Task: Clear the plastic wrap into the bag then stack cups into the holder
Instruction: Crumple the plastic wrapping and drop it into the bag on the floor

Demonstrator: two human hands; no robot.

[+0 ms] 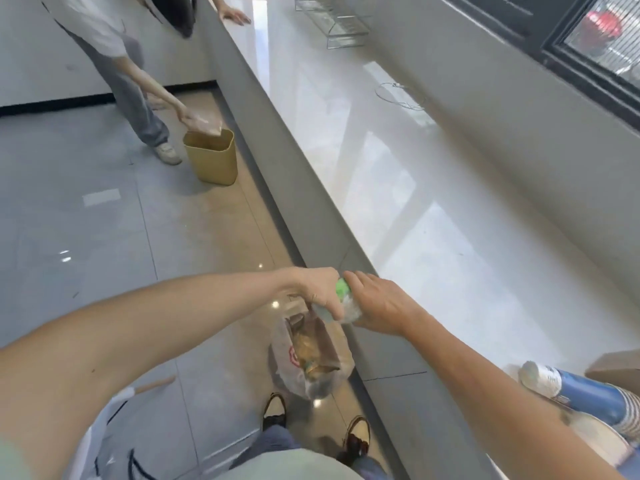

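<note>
Holding the bag point(308, 358) open by its top edge, the left hand point(317, 289) is pinched shut on it just off the counter point(450, 237) edge. The right hand point(374, 303), fingers curled around the crumpled plastic wrap point(346, 299), sits right above the mouth. Best to push the wrap well inside before letting go; the cups point(571, 393) wait on the counter.

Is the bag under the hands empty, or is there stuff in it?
Not empty. Through the clear plastic bag hanging below the left hand you can see brownish things inside. What they are is too blurry to tell.
</note>
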